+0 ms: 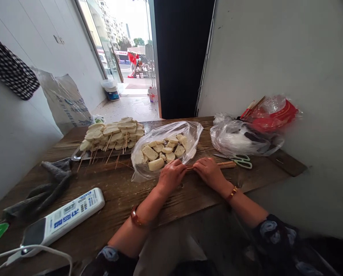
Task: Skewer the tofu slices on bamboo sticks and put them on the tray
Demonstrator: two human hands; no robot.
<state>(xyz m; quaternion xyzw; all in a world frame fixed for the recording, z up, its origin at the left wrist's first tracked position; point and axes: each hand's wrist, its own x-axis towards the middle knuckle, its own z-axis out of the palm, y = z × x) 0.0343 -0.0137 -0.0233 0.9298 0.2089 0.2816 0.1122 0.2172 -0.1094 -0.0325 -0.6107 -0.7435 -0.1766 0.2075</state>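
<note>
A bundle of thin wooden skewers (pixel 227 165) lies along the table in front of me. My right hand (pixel 210 173) is closed over its middle. At its left end, the curled fingers of my left hand (pixel 171 175) hold the skewers too, though the fingertips are partly hidden. Just beyond my left hand, a clear plastic bag (pixel 194 134) lies open with several pale, thick food pieces (pixel 150 153) in it. Farther left, flat pale slices on sticks (pixel 114 132) are piled on a metal tray (pixel 77 154). Green-handled scissors (pixel 242 161) rest beside the bundle's right end.
Plastic bags (pixel 243 138) and red packaging (pixel 277 117) with sticks crowd the back right against the wall. On the left lie a dark cloth (pixel 50 182) and a white device (pixel 73 212) with a cable (pixel 50 249). The wooden table's front edge (pixel 194 211) runs beneath my forearms.
</note>
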